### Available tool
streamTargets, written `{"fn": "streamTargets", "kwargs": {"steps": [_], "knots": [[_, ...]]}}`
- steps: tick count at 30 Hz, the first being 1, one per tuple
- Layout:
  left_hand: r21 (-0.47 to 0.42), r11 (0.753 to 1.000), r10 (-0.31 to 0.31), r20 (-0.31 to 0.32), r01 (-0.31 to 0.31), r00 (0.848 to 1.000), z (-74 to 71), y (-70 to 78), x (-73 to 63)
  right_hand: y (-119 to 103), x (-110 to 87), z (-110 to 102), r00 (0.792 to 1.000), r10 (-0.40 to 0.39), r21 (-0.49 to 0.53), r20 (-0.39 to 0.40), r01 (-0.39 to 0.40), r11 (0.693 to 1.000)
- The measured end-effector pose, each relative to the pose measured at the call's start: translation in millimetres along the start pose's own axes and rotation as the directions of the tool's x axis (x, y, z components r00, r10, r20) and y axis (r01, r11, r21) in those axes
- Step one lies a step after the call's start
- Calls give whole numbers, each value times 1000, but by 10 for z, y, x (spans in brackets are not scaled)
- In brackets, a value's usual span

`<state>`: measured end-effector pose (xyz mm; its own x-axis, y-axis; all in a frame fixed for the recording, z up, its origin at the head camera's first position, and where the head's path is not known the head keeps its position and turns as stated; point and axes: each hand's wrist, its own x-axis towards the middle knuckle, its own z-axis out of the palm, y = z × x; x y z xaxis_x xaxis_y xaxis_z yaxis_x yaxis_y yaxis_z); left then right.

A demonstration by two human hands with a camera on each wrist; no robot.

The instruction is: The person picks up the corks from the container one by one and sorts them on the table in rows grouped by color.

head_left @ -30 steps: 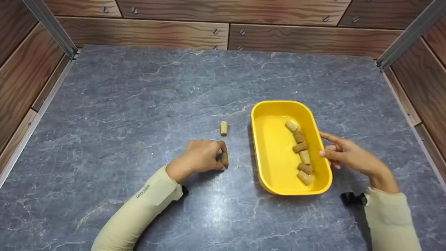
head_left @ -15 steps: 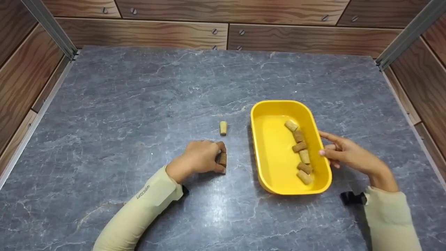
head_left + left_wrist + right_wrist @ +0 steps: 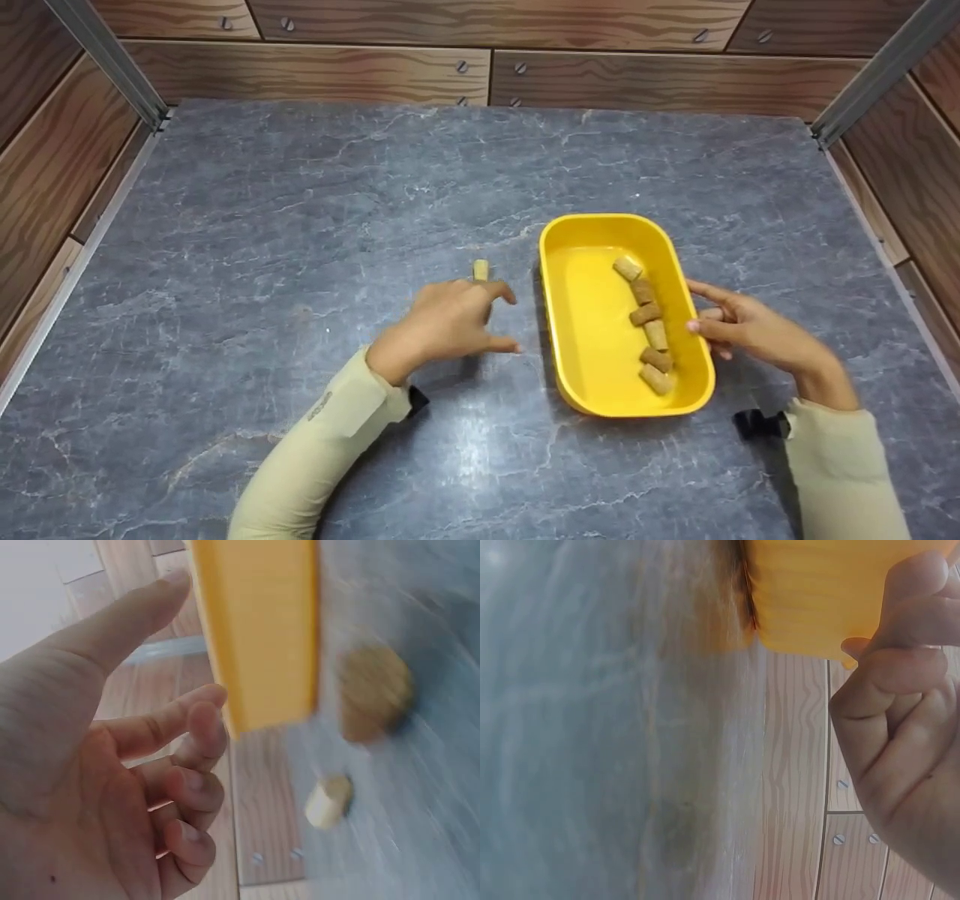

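Note:
My left hand hovers over the table to the left of a yellow tub, thumb and fingers spread apart with nothing between them. Below it, in the left wrist view, a blurred brown cork sits on the table, apart from the fingers; the hand hides it in the head view. A pale cork shows just beyond the knuckles. My right hand holds the tub's right side, thumb at the rim and fingers against the outer wall. Several corks, light and dark, lie along the tub's right half.
The grey marbled table extends around the tub on all sides. Wood-patterned panels border it at the back and both sides, with metal posts at the back corners.
My left hand has let go of the brown cork, spread its fingers and shifted slightly up and to the right. The right hand and tub have stayed in place.

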<state>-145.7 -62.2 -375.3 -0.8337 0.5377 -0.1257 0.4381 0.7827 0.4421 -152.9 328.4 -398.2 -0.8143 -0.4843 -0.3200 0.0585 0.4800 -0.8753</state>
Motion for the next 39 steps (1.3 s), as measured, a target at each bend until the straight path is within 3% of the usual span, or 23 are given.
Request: {"fn": "streamTargets", "kwargs": {"steps": [5, 10, 19, 24, 31, 39], "knots": [[-10, 994, 105, -83, -106, 991, -18, 235, 127, -4, -6, -4, 1000, -7, -5, 0, 7, 1000], [17, 986, 169, -89, -169, 981, 3, 480, 257, -7, -10, -1, 1000, 1, -2, -4, -1, 1000], [3, 977, 212, 9, -212, 977, 255, 804, 565, -2, -14, -4, 1000, -7, 13, 1, 7, 1000], [43, 972, 224, 96, -229, 970, 401, 929, 709, 10, -8, -1, 1000, -22, 23, 9, 22, 999], [66, 963, 248, 170, -262, 954, 534, 1037, 793, 14, -8, -9, 999, -33, 20, 11, 33, 999], [58, 965, 234, 250, -255, 940, 678, 1108, 879, 14, -4, -1, 999, -41, 30, 17, 40, 999]]}}
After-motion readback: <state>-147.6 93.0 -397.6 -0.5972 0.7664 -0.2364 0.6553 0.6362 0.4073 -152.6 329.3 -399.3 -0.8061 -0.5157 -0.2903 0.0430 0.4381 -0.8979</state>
